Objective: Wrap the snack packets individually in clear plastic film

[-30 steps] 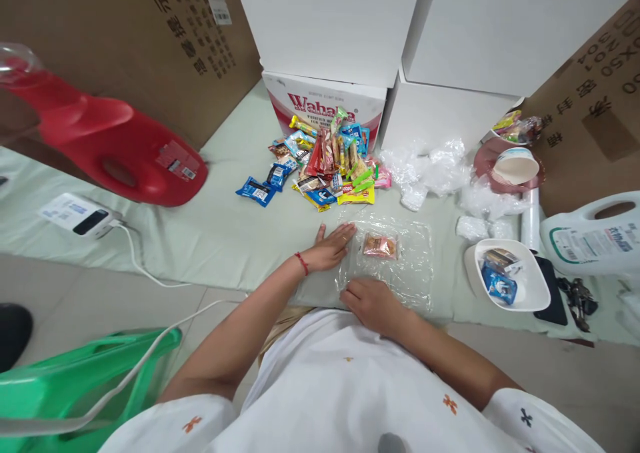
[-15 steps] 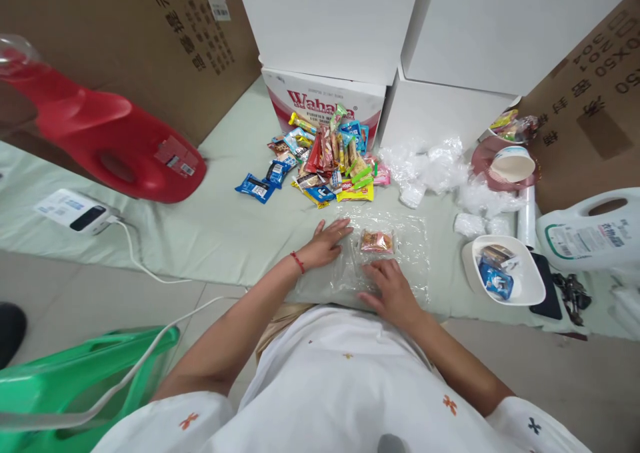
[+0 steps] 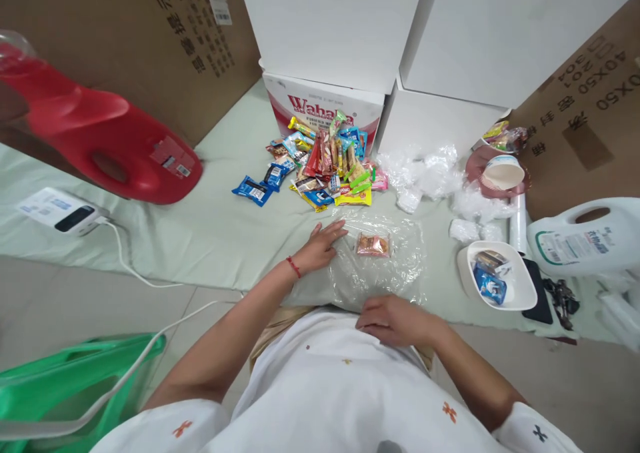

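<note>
A sheet of clear plastic film (image 3: 400, 273) lies spread and wrinkled on the cloth before me. On it rests a small snack in a clear and pink wrapper (image 3: 373, 244). My left hand (image 3: 320, 248), a red string at its wrist, lies open on the film's left edge with its fingers apart. At the film's near edge, by the table's front and my shirt, is my right hand (image 3: 393, 320). Its fingers are loosely bent and point left, with nothing seen in them. Beyond the film is a heap of wrapped snacks (image 3: 325, 156).
Crumpled plastic (image 3: 425, 173) lies right of the heap. A white bowl (image 3: 525, 296) with a few packets stands at the right, beside a white jug (image 3: 590, 236). A red jug (image 3: 135, 153) stands at the left, near a white device (image 3: 63, 211) with a cable. Boxes (image 3: 325, 26) close off the back.
My right hand has slid toward my body, from beside the wrapped snack to the film's near edge. The film looks flatter there. My left hand stays on the film's left side.
</note>
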A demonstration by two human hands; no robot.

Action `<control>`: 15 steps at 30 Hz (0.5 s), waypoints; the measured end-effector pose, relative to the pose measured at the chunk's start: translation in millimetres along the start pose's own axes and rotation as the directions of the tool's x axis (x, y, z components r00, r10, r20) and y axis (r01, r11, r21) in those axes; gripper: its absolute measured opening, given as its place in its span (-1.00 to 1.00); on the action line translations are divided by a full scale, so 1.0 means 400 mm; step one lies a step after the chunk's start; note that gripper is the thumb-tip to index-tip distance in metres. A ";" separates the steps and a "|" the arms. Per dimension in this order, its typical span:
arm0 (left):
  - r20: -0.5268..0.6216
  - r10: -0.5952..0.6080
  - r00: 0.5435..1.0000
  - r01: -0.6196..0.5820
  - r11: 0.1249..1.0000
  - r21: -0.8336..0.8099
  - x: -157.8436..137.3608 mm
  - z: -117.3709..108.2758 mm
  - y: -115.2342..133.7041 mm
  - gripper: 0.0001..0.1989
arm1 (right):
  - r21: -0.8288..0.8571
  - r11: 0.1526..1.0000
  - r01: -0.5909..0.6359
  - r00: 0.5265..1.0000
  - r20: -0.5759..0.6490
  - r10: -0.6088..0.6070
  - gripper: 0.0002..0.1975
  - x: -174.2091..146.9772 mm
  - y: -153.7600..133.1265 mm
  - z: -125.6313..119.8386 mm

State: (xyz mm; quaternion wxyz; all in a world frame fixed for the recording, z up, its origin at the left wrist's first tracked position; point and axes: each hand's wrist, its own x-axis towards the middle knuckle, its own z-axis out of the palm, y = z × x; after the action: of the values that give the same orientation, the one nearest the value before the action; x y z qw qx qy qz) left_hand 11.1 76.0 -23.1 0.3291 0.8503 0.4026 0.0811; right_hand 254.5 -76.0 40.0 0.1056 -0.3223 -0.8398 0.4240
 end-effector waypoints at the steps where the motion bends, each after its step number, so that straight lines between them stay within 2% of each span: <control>1: -0.038 0.011 0.999 -0.011 1.000 -0.005 -0.008 0.000 0.005 -0.30 | 0.029 0.999 -0.021 0.996 -0.081 0.024 -0.78 0.001 0.011 -0.022; 2: -0.073 0.020 0.997 -0.021 1.000 -0.003 -0.018 0.000 0.011 -0.34 | 0.016 0.998 -0.067 0.979 -0.190 0.069 -0.76 0.007 0.027 -0.044; 4: -0.103 0.028 0.994 -0.026 1.000 0.016 -0.040 0.001 0.023 -0.47 | -0.084 0.968 -0.235 0.890 -0.420 0.179 -0.72 0.038 0.070 -0.084; 5: -0.100 0.022 0.995 -0.019 0.999 0.033 -0.051 0.001 0.027 -0.53 | -0.144 0.933 -0.330 0.842 -0.493 0.222 -0.68 0.060 0.093 -0.100; 6: -0.088 0.014 0.996 -0.009 0.999 0.052 -0.061 0.001 0.029 -0.57 | -0.203 0.890 -0.408 0.815 -0.520 0.254 -0.61 0.083 0.114 -0.113; 7: -0.070 0.008 0.998 -0.002 0.997 0.075 -0.071 0.000 0.029 -0.57 | -0.263 0.849 -0.458 0.815 -0.506 0.283 -0.53 0.105 0.132 -0.124; 9: -0.021 0.010 1.000 -0.007 0.992 0.128 -0.085 -0.005 0.021 -0.44 | -0.376 0.790 -0.484 0.849 -0.422 0.319 -0.46 0.140 0.157 -0.140; 12: 0.097 0.029 0.995 -0.048 0.979 0.198 -0.093 -0.018 0.001 -0.16 | -0.456 0.771 -0.444 0.888 -0.341 0.309 -0.60 0.156 0.172 -0.159; 15: 0.202 0.028 0.979 -0.075 0.970 0.229 -0.090 -0.030 -0.012 0.07 | -0.409 0.799 -0.441 0.882 -0.364 0.300 -0.76 0.131 0.183 -0.188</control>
State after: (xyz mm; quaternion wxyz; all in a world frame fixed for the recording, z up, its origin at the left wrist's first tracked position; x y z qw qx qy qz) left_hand -20.6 57.5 -12.2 0.2620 0.8974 0.3523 -0.0435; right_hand 280.8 37.2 24.4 0.0542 -0.5545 -0.8140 0.1643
